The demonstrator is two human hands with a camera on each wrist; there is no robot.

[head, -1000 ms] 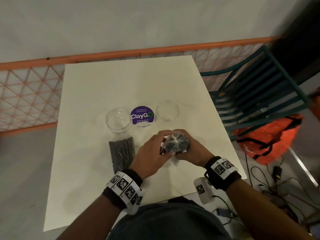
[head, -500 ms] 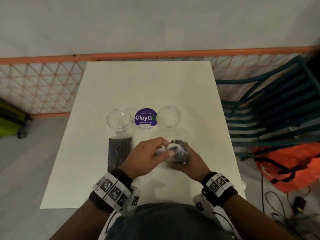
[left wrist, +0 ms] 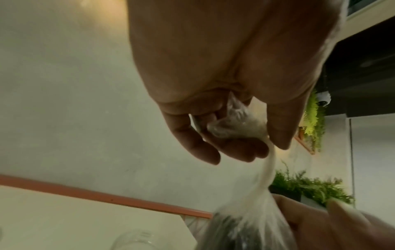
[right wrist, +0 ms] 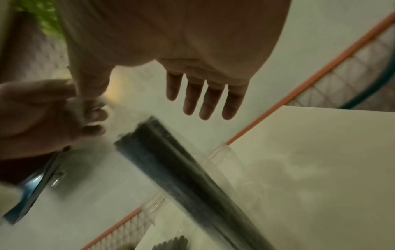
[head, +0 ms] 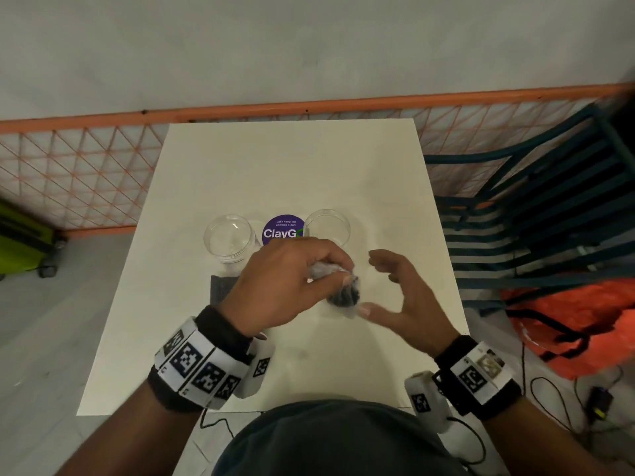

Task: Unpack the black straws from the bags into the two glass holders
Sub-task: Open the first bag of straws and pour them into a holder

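the opening step appears to be in hand: the gathered neck of a clear bag (left wrist: 235,125) is pinched between the curled fingers (left wrist: 213,152) and thumb of the left hand (head: 285,286), and the bundle of black straws (right wrist: 181,169) hangs just below those fingers. the right hand (head: 405,297) is spread wide beside the bundle, holding nothing. both glass holders (head: 228,240) stand empty beyond the fingertips. next, the bundle probably needs steadying by the right hand while the neck is pulled open.
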